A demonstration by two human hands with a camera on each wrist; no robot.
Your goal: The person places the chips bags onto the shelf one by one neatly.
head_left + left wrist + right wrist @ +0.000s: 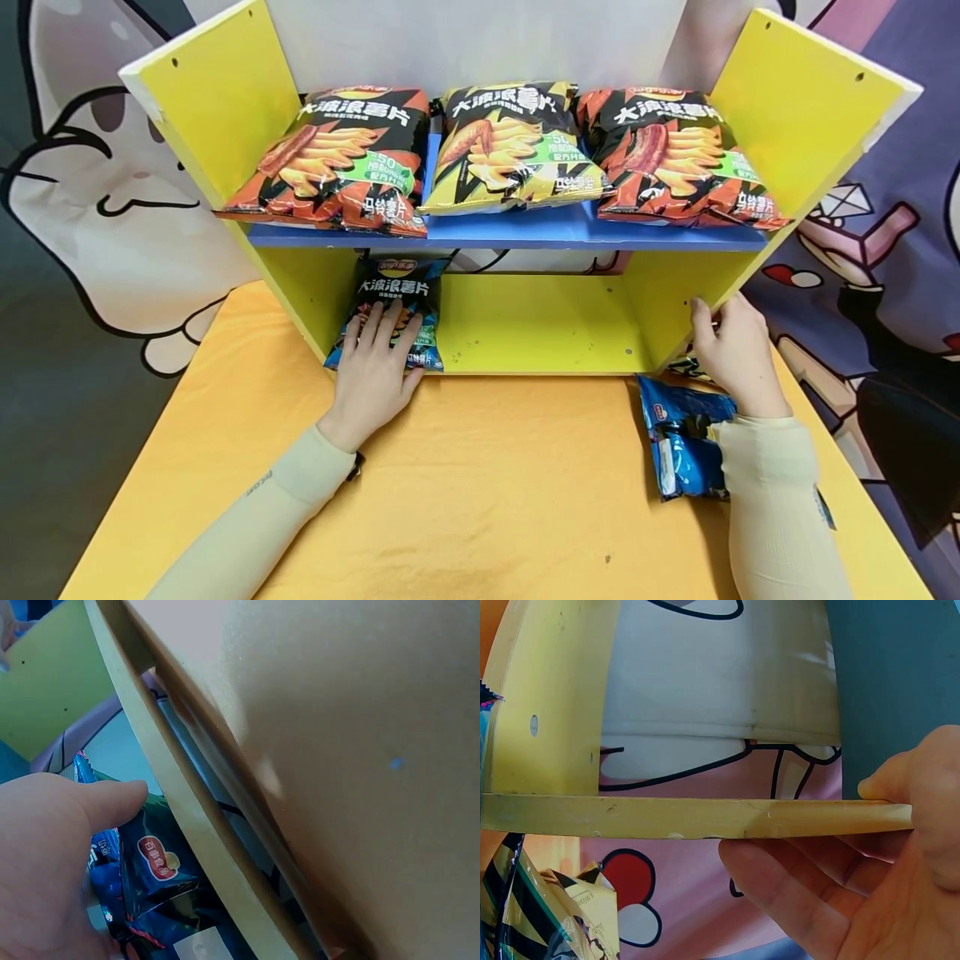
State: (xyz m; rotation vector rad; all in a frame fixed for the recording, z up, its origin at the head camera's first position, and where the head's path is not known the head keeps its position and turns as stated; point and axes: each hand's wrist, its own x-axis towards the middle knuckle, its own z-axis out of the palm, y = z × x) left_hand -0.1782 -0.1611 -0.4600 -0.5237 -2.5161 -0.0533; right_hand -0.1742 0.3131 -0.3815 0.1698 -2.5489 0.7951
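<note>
My left hand [372, 382] lies on the front of a blue-and-black potato chip bag [397, 287], its fingers extended. The bag leans at the left end of the lower compartment; the left wrist view shows its shiny blue edge [157, 892] beside my thumb. On the other side, my right hand [738, 354] holds the yellow shelf's right side panel [705, 817], thumb on one face and fingers on the other. Just outside that panel sits a yellow-and-black chip bag [592, 900], partly hidden in the head view.
Across the blue upper board [510, 232] stand a red-and-black bag [390, 158], a yellow one [517, 150] and another red-and-black one [682, 125]. Blue packaging [690, 467] lies on the orange tabletop [510, 500], partly under my right forearm. A painted wall [840, 317] stands behind.
</note>
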